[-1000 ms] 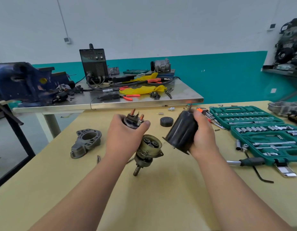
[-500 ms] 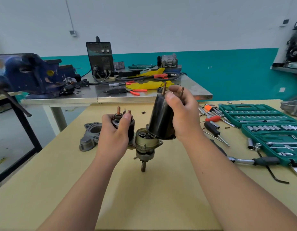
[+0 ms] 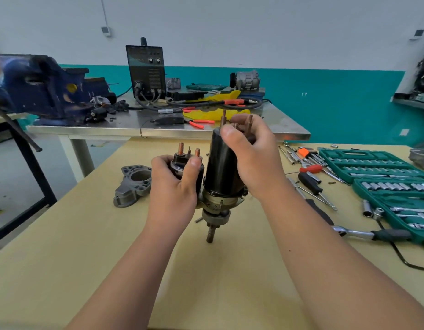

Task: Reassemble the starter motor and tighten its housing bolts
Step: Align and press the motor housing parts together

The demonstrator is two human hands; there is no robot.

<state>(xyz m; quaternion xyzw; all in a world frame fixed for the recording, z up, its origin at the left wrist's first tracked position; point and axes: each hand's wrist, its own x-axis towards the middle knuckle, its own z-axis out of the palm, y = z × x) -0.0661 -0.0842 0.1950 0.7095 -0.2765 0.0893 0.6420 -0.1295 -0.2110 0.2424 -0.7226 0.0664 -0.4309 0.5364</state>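
Main risk: the black motor can [image 3: 221,167] sits on the brass-coloured gear housing [image 3: 218,202], but I can't tell if it's seated all round. If it's cocked or clocked wrong, the bolt holes won't line up, and forcing it could pinch something inside. Nothing looks bolted yet, so a slack grip could let the can slide off or drop the stack onto the table [image 3: 87,258]. Right hand [image 3: 251,158] has fingers curled round the can's top end, thumb on the near side, beside two thin copper-coloured rods [image 3: 224,116] sticking up, which would bend easily. Left hand [image 3: 175,186] is wrapped round the solenoid [image 3: 182,163], just left of the can. Assembly is upright, mid-scene over the table, output shaft [image 3: 211,233] pointing down. Can is glossy black; solenoid has copper studs on top. Grey nose casting [image 3: 132,184] lies to the left, unfitted; ratchet [image 3: 363,233] near right.
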